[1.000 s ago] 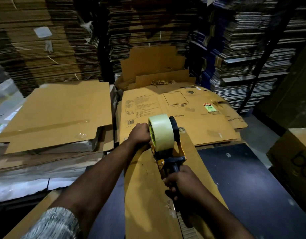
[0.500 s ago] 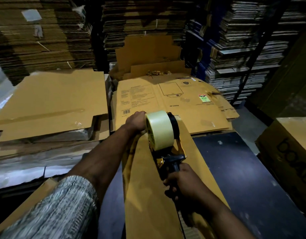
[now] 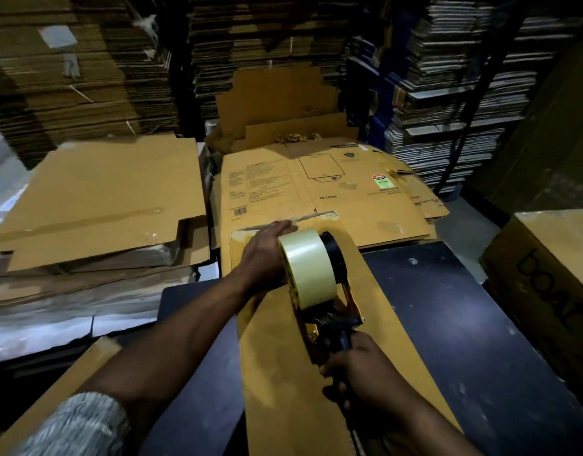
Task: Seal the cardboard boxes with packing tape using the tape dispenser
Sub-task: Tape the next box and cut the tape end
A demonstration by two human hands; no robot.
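Now: your right hand (image 3: 359, 366) clamps dispenser (image 3: 319, 291) handle; left hand (image 3: 267, 251), fingers flat, presses box (image 3: 283, 373) far end (seam mostly untaped, pull pending).

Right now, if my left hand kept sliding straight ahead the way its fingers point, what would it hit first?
Probably the printed flattened carton lying just beyond the strip of cardboard your left hand presses on; its near edge sits right past your fingertips, though depth is hard to judge.
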